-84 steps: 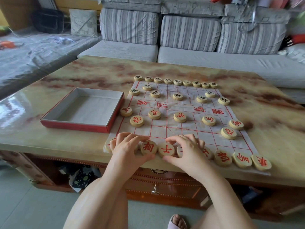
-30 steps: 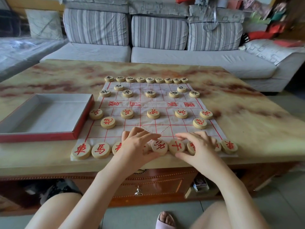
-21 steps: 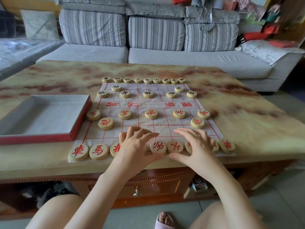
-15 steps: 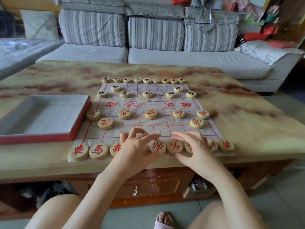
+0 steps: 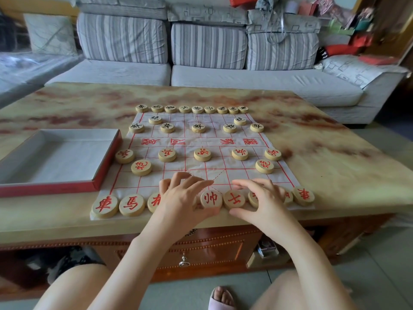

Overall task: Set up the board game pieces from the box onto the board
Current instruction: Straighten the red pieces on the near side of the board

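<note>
Wooden xiangqi discs (image 5: 202,154) are sitting ranked on the cloth board (image 5: 201,142) beside the red box (image 5: 44,189). The left hand (image 5: 183,198) and right hand (image 5: 263,198) are arching loosely over the near row, flanking the 帅 disc (image 5: 210,199); whether either is pinching a disc, I cannot tell. A careless nudge would, I judge, be dragging the cloth or tipping discs off the tabletop (image 5: 335,164) edge.

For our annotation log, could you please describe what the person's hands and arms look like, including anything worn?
The left hand and right hand are bare: no gloves, no visible rings. The left forearm and right forearm are bare too, with no sleeves, watch or bracelet in view.
</note>
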`<action>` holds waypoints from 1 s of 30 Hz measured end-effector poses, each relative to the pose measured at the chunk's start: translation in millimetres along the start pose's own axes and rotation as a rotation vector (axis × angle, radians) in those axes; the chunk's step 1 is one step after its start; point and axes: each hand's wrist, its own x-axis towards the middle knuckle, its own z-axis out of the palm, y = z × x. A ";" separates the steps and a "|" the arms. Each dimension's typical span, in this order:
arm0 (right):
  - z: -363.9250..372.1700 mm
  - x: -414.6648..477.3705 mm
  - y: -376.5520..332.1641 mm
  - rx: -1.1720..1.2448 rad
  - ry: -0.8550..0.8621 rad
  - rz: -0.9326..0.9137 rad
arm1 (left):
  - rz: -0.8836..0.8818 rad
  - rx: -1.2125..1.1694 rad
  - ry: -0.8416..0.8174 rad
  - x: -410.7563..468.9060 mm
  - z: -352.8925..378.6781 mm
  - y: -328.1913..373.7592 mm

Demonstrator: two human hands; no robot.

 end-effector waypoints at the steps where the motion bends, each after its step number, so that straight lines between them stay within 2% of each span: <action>1: -0.5 -0.5 0.3 0.000 -0.001 -0.001 | 0.001 -0.007 -0.001 -0.5 -0.2 -0.2; 11: 1.3 0.8 -4.4 -0.032 0.036 0.004 | -0.038 -0.065 0.013 -1.5 0.8 0.9; 25: 0.7 0.4 -0.9 -0.048 0.023 -0.023 | -0.046 -0.023 -0.019 -2.5 -0.2 3.8; 27: -5.2 -0.9 3.9 0.004 0.035 -0.005 | -0.027 -0.017 -0.007 -2.1 -0.9 4.8; 30: -20.9 -7.8 20.4 0.162 0.164 0.102 | -0.005 -0.020 0.034 1.7 -2.1 8.0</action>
